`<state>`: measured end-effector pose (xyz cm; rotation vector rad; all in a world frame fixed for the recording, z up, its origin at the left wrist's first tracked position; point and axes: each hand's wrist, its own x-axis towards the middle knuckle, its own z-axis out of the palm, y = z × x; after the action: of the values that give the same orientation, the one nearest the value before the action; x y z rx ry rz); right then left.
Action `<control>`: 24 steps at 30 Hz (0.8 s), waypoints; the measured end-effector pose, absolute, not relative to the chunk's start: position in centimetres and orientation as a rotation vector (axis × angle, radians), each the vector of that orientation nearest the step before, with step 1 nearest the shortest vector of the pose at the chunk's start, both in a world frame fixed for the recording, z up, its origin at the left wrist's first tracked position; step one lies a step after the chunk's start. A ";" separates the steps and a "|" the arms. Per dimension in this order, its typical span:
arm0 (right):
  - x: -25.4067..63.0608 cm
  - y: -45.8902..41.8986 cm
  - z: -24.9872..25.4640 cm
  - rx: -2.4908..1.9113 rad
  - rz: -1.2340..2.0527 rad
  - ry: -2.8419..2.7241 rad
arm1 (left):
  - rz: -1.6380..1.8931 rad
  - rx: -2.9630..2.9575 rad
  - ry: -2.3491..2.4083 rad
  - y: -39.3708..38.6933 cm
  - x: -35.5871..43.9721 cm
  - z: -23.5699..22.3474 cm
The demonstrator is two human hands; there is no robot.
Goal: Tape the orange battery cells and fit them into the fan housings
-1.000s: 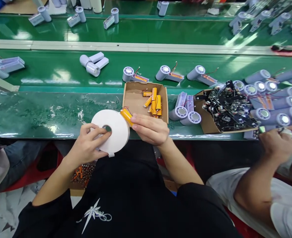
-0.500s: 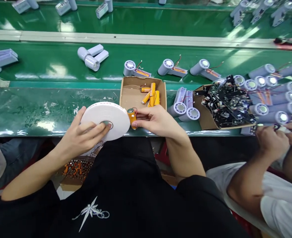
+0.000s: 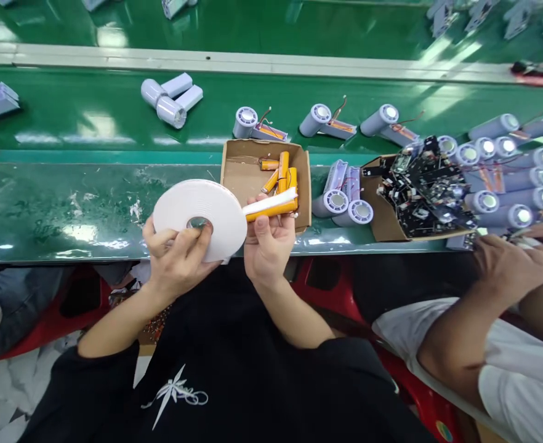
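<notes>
My left hand (image 3: 179, 249) is closed on a large roll of white tape (image 3: 225, 212), with fingers at its core hole. In my right hand (image 3: 269, 243) lies an orange battery pack (image 3: 274, 210), held between thumb and fingers. A white tape strip (image 3: 271, 200) runs along the battery's upper side, its left end meeting the roll's edge. Just behind, a cardboard box (image 3: 239, 175) holds several more orange batteries (image 3: 283, 169).
Pale purple fan housings (image 3: 337, 200) stand right of the box. Beyond them, a carton (image 3: 377, 215) is heaped with black circuit boards (image 3: 422, 191). A co-worker's hands (image 3: 511, 264) are at the far right. More housings lie on the green belt (image 3: 114, 111) behind.
My right hand has turned palm up, and the battery, upright before, now lies nearly level with white tape along it. The roll has shifted slightly right and faces me more.
</notes>
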<state>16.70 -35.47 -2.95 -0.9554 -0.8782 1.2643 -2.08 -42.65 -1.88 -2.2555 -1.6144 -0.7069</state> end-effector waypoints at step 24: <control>24.9 -30.5 -6.3 -0.973 0.689 -1.143 | -0.108 -2.170 -2.193 -8.5 -8.4 0.7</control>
<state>24.93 -30.47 -6.33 -0.9734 -1.1429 0.6891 -8.39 -8.46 0.67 -2.1700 -2.1926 -0.1080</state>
